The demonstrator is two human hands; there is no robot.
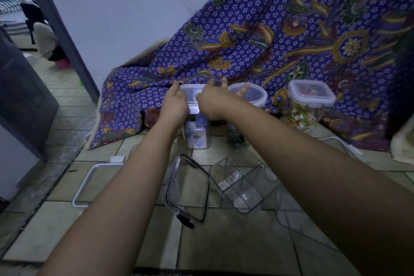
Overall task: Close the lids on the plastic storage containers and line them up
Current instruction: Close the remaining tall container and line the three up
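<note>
Head view: at the far centre of the floor (pixel 235 242), the tall container (pixel 198 135) stands upright. The left hand (pixel 175 102) grips the left edge of its lid (pixel 192 94). The right hand (pixel 211 105) presses the right edge, fingers (pixel 224 82) straight and spread. Uneven pressure could tip this narrow container or leave one side unseated.
</note>
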